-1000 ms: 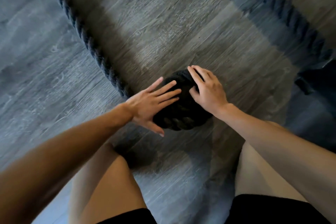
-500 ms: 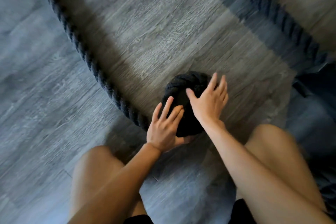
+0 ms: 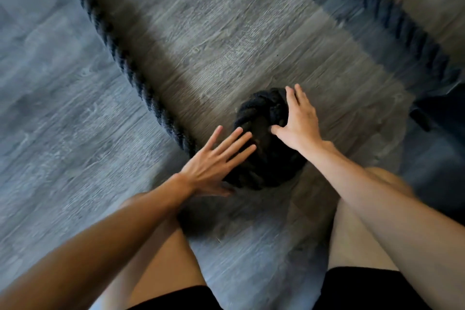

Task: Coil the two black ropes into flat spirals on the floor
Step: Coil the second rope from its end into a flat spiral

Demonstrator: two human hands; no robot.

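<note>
Head view: both hands, left [image 3: 214, 166] and right [image 3: 299, 121], press flat, fingers wide, on the coil [image 3: 266, 153], which could spring loose under uneven pressure.

bare forearms, no sleeves; left hand [image 3: 214, 163], right hand [image 3: 299, 123]; black shorts [image 3: 357, 287] above bare knees.

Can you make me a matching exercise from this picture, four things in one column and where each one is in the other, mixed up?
Things:
1. left hand
2. right hand
3. small coil
4. second rope

Places:
A. straight along the upper right floor
B. flat on the coil's near left side
C. between the two hands
D. on the coil's far right edge

Pairs: 1-B, 2-D, 3-C, 4-A
</note>
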